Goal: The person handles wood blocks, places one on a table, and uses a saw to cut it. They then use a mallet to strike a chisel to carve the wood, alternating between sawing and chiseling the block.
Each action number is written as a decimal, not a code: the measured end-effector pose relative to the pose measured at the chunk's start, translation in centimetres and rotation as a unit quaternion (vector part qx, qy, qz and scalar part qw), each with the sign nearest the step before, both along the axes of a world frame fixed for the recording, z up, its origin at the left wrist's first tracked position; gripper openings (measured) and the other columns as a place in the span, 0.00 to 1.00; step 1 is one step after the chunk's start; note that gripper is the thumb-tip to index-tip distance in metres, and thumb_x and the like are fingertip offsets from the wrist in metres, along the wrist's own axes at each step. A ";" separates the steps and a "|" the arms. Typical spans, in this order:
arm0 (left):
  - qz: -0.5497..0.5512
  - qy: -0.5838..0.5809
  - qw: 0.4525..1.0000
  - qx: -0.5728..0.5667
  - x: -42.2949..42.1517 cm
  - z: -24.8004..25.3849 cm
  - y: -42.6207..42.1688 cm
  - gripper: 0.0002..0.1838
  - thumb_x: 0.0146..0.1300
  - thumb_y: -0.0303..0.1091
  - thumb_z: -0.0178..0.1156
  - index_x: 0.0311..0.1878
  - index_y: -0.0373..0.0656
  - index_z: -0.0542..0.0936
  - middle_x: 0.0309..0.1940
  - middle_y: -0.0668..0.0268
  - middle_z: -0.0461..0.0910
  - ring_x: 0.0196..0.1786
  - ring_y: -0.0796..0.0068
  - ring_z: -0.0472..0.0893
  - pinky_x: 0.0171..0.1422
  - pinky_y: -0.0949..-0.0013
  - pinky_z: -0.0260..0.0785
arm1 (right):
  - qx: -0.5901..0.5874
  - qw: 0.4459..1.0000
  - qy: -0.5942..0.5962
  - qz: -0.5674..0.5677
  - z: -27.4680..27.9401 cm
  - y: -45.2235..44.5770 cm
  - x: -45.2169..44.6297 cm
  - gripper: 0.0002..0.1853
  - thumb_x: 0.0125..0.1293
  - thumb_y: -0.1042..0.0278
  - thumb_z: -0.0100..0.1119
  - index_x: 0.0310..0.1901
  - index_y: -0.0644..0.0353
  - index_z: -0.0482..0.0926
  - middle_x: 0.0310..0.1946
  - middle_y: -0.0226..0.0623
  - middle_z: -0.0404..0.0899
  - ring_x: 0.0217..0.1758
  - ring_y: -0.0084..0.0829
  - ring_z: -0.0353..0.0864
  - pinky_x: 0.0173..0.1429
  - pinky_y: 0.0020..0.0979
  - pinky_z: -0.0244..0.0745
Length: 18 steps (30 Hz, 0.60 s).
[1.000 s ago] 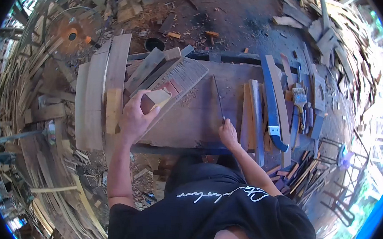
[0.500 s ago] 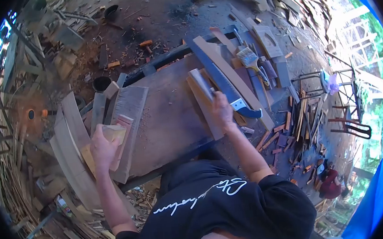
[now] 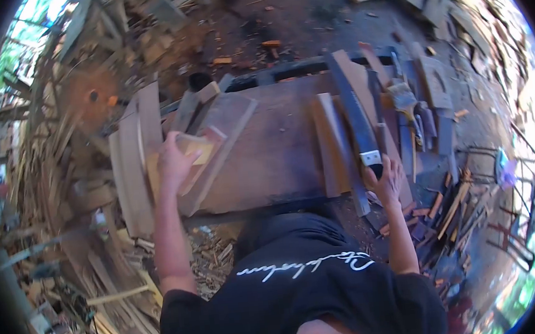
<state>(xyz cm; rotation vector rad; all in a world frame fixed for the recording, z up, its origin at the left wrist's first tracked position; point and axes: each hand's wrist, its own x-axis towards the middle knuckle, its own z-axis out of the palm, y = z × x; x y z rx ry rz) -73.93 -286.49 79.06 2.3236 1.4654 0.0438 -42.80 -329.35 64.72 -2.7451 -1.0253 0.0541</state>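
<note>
My left hand (image 3: 177, 164) is closed on a pale wooden block (image 3: 202, 152), above a slanted board (image 3: 230, 132) on the workbench (image 3: 269, 145). A reddish piece (image 3: 216, 133) lies beside the block. My right hand (image 3: 387, 181) is at the handle end of a handsaw (image 3: 351, 101), thumb and fingers on either side of the dark handle, which they partly hide. The saw lies lengthwise on boards at the right of the bench. Just beyond my right fingertips is a thin dark tool (image 3: 376, 99); motion blur hides its exact shape.
A paintbrush (image 3: 403, 96) lies right of the saw. Long boards (image 3: 132, 168) cover the bench's left end. An orange-centred fan (image 3: 94, 96) stands at the back left. Cut wood strips (image 3: 456, 205) and a metal frame (image 3: 512, 242) are at the lower right.
My right hand has moved right, from the thin tool over the bench to the saw handle. My left hand still holds the block. The head view has swung left, then back.
</note>
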 end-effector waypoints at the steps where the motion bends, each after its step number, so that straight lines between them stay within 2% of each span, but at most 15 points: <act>1: 0.013 0.003 1.000 -0.014 0.1 -0.1 -0.1 0.35 0.45 0.38 0.76 0.56 0.42 0.71 0.51 0.50 0.79 0.57 0.48 0.77 0.60 0.54 0.70 | -0.034 0.999 -0.003 0.015 -0.2 -0.7 -0.7 0.33 0.58 0.51 0.67 0.60 0.61 0.70 0.50 0.46 0.71 0.55 0.48 0.70 0.58 0.47 0.65; 6: -0.002 0.040 0.999 0.016 0.2 -1.0 -0.2 0.34 0.47 0.41 0.75 0.57 0.43 0.70 0.52 0.52 0.79 0.57 0.51 0.78 0.59 0.53 0.70 | 0.004 1.000 -0.020 0.014 -1.7 0.2 0.3 0.29 0.57 0.54 0.66 0.55 0.62 0.69 0.44 0.46 0.70 0.50 0.49 0.70 0.54 0.46 0.66; 8: -0.007 0.061 0.998 0.015 0.4 -0.6 -0.1 0.34 0.47 0.40 0.75 0.56 0.43 0.70 0.51 0.53 0.79 0.56 0.50 0.78 0.59 0.52 0.70 | -0.008 0.999 0.047 0.022 -1.8 0.8 0.9 0.28 0.58 0.53 0.66 0.53 0.64 0.69 0.46 0.48 0.71 0.51 0.50 0.70 0.54 0.46 0.66; 9: -0.008 0.062 0.998 0.017 0.3 -0.6 0.0 0.34 0.47 0.40 0.75 0.56 0.43 0.70 0.51 0.53 0.79 0.56 0.50 0.78 0.59 0.52 0.70 | 0.033 0.998 0.057 0.020 -1.7 0.9 0.9 0.25 0.60 0.57 0.64 0.52 0.64 0.69 0.44 0.50 0.72 0.49 0.52 0.73 0.52 0.46 0.69; 10: -0.011 0.052 0.998 0.015 0.2 -0.8 0.2 0.34 0.47 0.40 0.75 0.56 0.43 0.70 0.51 0.54 0.79 0.56 0.51 0.78 0.58 0.52 0.71 | 0.035 0.998 0.058 0.018 -1.2 1.1 0.8 0.25 0.60 0.57 0.64 0.52 0.64 0.69 0.44 0.50 0.72 0.49 0.52 0.73 0.52 0.46 0.69; 12: -0.015 0.044 0.999 0.013 -0.1 -1.2 0.2 0.33 0.47 0.40 0.75 0.55 0.44 0.71 0.51 0.54 0.80 0.56 0.51 0.78 0.58 0.52 0.71 | 0.134 0.985 0.106 -0.003 -0.2 1.4 0.1 0.22 0.61 0.62 0.61 0.52 0.65 0.69 0.43 0.52 0.73 0.47 0.54 0.76 0.50 0.47 0.72; 13: -0.015 0.033 0.999 0.020 -0.3 -1.5 0.2 0.33 0.46 0.39 0.76 0.55 0.44 0.71 0.51 0.55 0.80 0.56 0.51 0.78 0.58 0.52 0.71 | 0.163 0.983 0.082 0.022 0.4 1.9 -0.4 0.20 0.58 0.69 0.61 0.51 0.65 0.70 0.42 0.53 0.73 0.46 0.55 0.77 0.49 0.47 0.74; 14: -0.015 0.022 0.999 0.027 -0.2 -1.5 0.1 0.34 0.46 0.39 0.76 0.55 0.44 0.71 0.51 0.55 0.80 0.56 0.51 0.78 0.58 0.52 0.71 | 0.162 0.983 0.082 0.020 1.1 2.6 -1.4 0.20 0.58 0.69 0.61 0.51 0.65 0.70 0.42 0.53 0.73 0.46 0.55 0.77 0.49 0.47 0.74; 16: -0.014 0.032 0.999 0.027 0.3 -1.1 -0.3 0.34 0.46 0.39 0.76 0.55 0.44 0.70 0.50 0.54 0.80 0.55 0.50 0.79 0.57 0.52 0.71 | 0.241 0.958 0.145 0.053 3.0 4.9 -3.9 0.18 0.58 0.72 0.63 0.50 0.64 0.73 0.41 0.51 0.76 0.45 0.54 0.79 0.49 0.45 0.75; 18: -0.013 0.046 0.999 0.026 0.6 -0.6 -0.6 0.34 0.46 0.39 0.76 0.56 0.44 0.70 0.49 0.53 0.80 0.54 0.50 0.79 0.57 0.52 0.72 | 0.288 0.914 0.283 0.049 5.7 8.3 -6.9 0.17 0.59 0.73 0.65 0.50 0.62 0.75 0.40 0.50 0.78 0.44 0.52 0.81 0.48 0.42 0.77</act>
